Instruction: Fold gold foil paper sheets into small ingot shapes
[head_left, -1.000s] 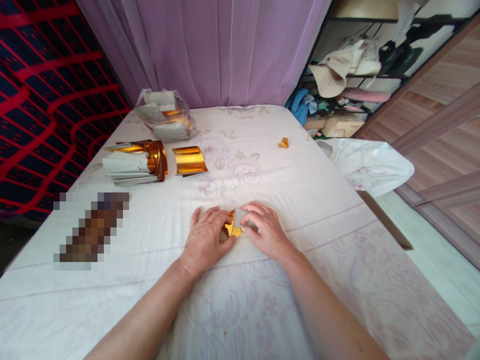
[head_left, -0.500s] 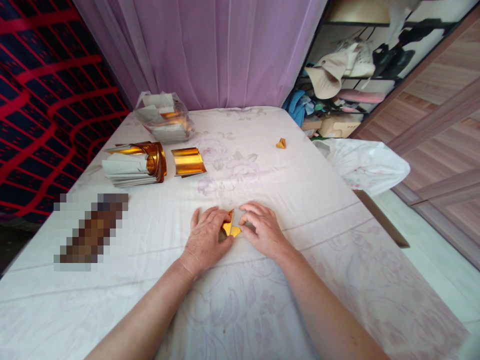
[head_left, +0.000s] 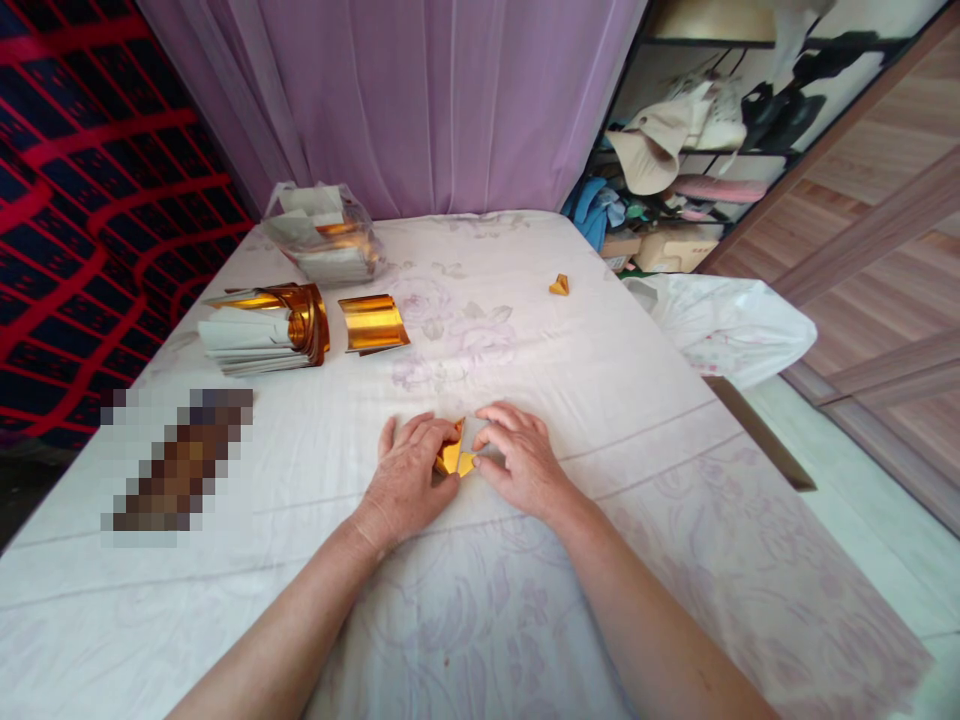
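Between my hands, on the patterned cloth, lies a partly folded sheet of gold foil paper (head_left: 451,458), its gold side and pale backing both showing. My left hand (head_left: 414,468) grips its left part, with the fingers over the top and the thumb at the near edge. From the right, my right hand (head_left: 517,450) pinches the right corner between bent fingers and thumb. My fingers partly hide the sheet. Farther off to the right sits a small folded gold paper piece (head_left: 559,285), apart from both hands.
At the left lie a thick stack of gold foil sheets (head_left: 270,330) and a smaller pile (head_left: 373,324). A clear bag (head_left: 322,235) of sheets stands behind them. A pixelated dark item (head_left: 184,460) lies at the left. A white plastic bag (head_left: 731,325) is beyond the table's right edge.
The fingers of my right hand have shifted slightly at the right corner of the sheet, where a little more of the fold shows. My left hand keeps its grip. The view has moved slightly.
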